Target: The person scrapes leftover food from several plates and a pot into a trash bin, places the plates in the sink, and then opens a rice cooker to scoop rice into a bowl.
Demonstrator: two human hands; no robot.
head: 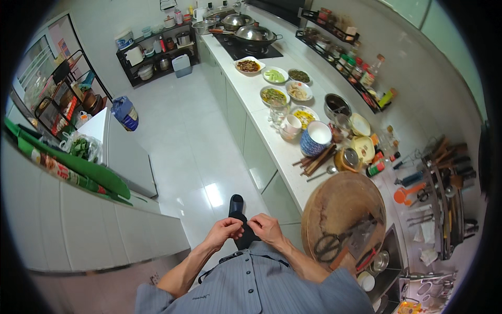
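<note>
My left hand [226,230] and my right hand [267,229] are held close together before my waist, a small gap between them. Both have curled fingers with thumb and forefinger pinched, and I see nothing in either. Below them show my black trouser leg and a dark slipper [236,204] on the tiled floor. To the right of my right hand lies a thick round wooden chopping block [333,204]. On it rest a cleaver [362,237], black-handled scissors [329,248] and a red-handled tool [368,257].
The white counter [274,137] runs forward with several dishes of food, a blue-patterned bowl [311,143] and chopsticks [319,161]. Lidded woks [255,34] stand on the hob. A sink [386,274] lies behind the block. At left stand a white cabinet [129,153] and a blue bag [125,114].
</note>
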